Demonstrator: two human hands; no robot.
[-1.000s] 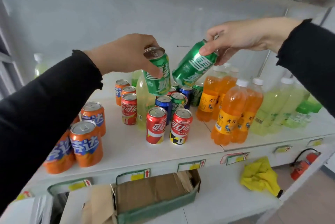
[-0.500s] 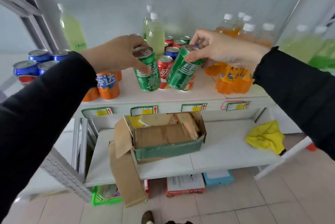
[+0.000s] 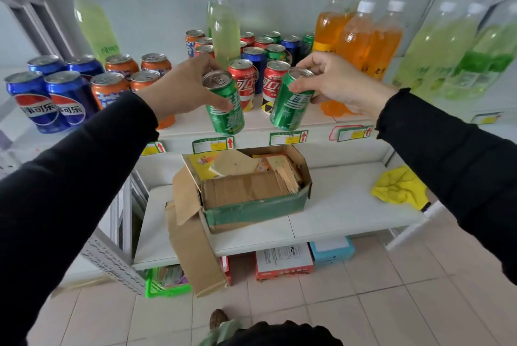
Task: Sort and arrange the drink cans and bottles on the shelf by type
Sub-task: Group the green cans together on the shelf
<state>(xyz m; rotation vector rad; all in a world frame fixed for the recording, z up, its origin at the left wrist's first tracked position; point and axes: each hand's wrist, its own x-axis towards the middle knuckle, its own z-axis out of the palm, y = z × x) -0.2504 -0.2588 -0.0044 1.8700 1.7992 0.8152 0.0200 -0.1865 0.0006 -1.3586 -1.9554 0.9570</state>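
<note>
Both green aluminium cans lowered to frame centre, off shelf edge | left hand grips one, right hand the other | paired by type, likely regrouping.

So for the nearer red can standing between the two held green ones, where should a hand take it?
Grip the red can round its upper wall just under the rim, coming from above. It stands upright with its top bare, while the green cans crowd its front and sides.

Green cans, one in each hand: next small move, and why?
Probably set both down together on a bare patch of the shelf. The left hand and right hand each grip a green can tilted, off the shelf; other green cans sit among reds.
</note>
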